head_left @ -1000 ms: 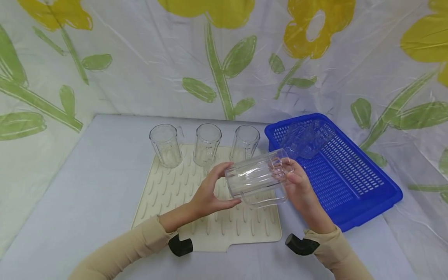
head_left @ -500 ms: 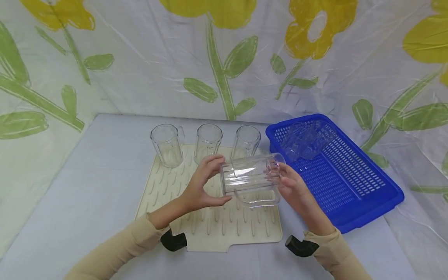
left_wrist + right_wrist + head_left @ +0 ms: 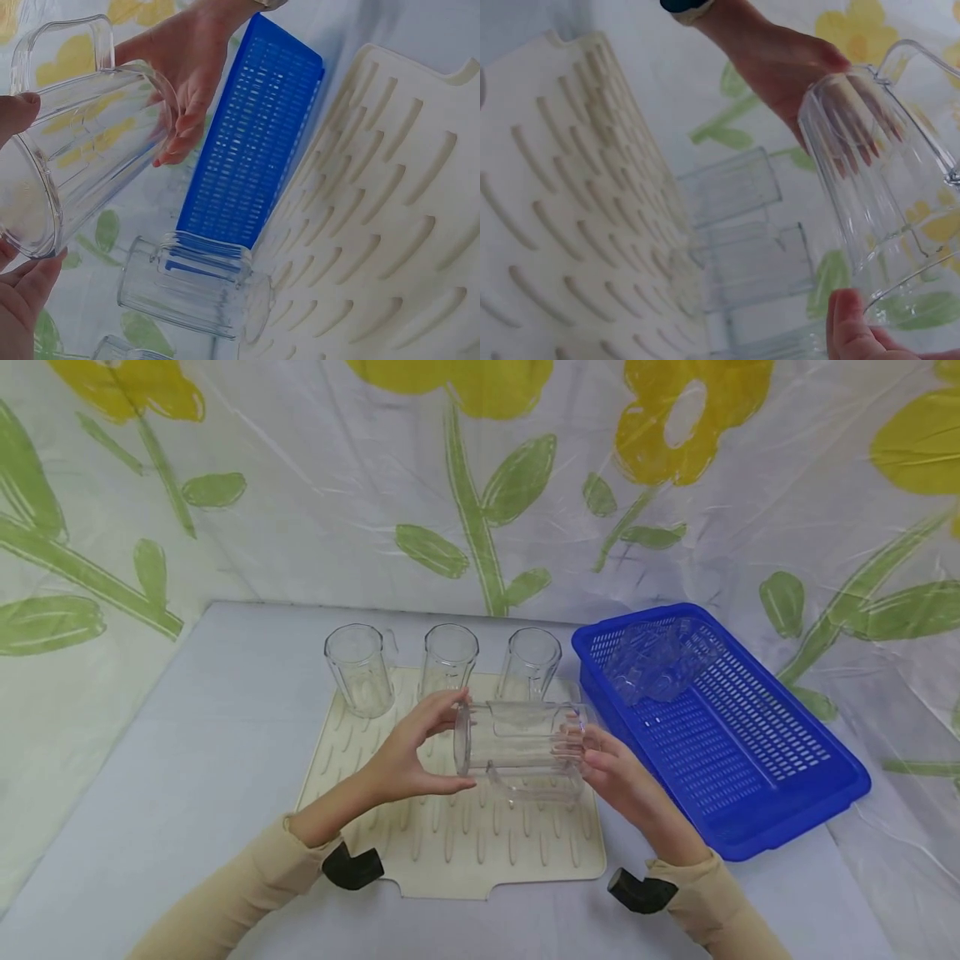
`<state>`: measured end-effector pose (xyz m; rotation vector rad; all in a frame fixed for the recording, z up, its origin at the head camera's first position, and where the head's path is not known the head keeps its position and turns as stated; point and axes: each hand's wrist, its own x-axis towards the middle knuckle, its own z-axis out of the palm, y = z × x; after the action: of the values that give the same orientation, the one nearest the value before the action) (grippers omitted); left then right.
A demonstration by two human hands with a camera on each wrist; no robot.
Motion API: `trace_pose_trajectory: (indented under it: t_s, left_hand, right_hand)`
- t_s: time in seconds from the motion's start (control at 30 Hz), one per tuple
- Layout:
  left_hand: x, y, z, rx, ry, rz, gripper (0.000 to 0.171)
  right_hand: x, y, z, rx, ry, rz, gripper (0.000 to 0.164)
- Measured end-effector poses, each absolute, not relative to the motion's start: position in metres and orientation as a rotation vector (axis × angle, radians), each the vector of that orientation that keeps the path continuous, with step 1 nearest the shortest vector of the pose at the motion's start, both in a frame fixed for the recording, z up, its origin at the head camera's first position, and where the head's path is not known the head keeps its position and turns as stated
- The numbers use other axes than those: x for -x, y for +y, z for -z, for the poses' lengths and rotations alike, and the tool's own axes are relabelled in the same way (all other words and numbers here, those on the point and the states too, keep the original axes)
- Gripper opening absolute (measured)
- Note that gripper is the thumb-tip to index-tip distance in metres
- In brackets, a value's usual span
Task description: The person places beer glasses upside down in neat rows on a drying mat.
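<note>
A clear glass mug (image 3: 521,735) lies sideways in the air over the cream ridged mat (image 3: 450,868), its handle toward the person. My left hand (image 3: 401,756) grips the mug's left end, thumb below and fingers above. At the other end, my right hand (image 3: 618,781) holds the mug, with fingers seen through the glass. The left wrist view shows the mug (image 3: 97,142) between both hands; the right wrist view shows the right fingertips (image 3: 847,319) at its edge. Behind it, three similar mugs stand in a row: left (image 3: 362,672), middle (image 3: 448,660) and right (image 3: 531,664).
A blue perforated basket (image 3: 795,802) sits at the right of the table, with clear glassware (image 3: 660,664) jumbled at its far end. A flower-printed curtain (image 3: 315,527) hangs behind the table. The mat's tabbed edge faces the person.
The held mug has shifted left and turned from a slant to nearly level. Both hands have moved left with it, still holding its ends. The standing mugs and the basket stay put.
</note>
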<state>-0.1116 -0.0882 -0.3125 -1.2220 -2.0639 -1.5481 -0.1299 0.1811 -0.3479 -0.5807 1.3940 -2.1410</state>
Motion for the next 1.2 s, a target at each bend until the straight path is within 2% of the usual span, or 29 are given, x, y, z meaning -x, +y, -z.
trace_pose_trajectory:
  t_s: [0.33,0.93,1.2]
  left_hand:
    - [0.112,-0.090,0.310,1.197,-2.040,1.550,0.072]
    - [0.103,-0.090,0.299,1.119,-2.116,1.502,0.071]
    - [0.101,-0.096,0.294,1.097,-2.159,1.444,0.069]
  right_hand:
    - [0.130,0.180,0.350,0.592,1.416,2.130,0.045]
    - [0.128,0.176,0.350,0.565,1.471,1.999,0.055]
    - [0.127,0.176,0.351,0.525,1.552,1.979,0.046]
